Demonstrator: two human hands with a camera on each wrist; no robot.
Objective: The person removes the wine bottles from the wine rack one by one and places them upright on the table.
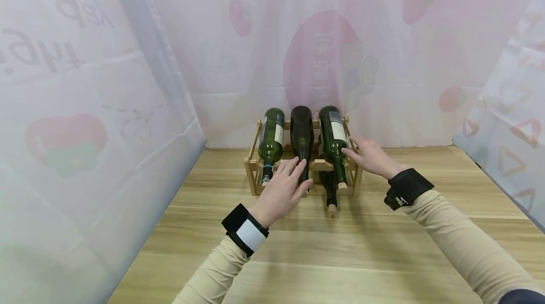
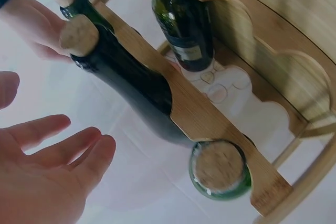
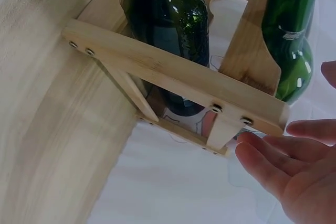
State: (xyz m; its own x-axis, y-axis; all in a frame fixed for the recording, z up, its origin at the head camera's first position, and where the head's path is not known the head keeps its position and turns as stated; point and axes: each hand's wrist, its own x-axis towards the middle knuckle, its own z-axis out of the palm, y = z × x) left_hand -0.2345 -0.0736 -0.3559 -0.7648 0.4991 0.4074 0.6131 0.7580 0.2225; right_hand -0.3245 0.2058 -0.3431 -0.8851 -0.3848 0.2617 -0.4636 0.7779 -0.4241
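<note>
A small wooden wine rack (image 1: 322,165) holds three bottles on its upper tier: a green wine bottle (image 1: 270,145) at left, a dark wine bottle (image 1: 301,126) in the middle and a labelled green wine bottle (image 1: 328,126) at right. Below the right one, a lower wine bottle (image 1: 330,195) pokes its corked neck forward. My left hand (image 1: 278,195), fingers spread, hovers before the left and middle necks, apart from them in the left wrist view. On the rack's right side is my right hand (image 1: 375,159), its fingers extended close by the upper corner and right bottle (image 3: 290,40).
The rack stands on a wood-grain table (image 1: 306,252) near its back edge. A printed white cloth (image 1: 238,72) hangs behind, and similar cloth panels (image 1: 85,152) enclose the left and right sides. Black straps (image 1: 408,188) circle both wrists.
</note>
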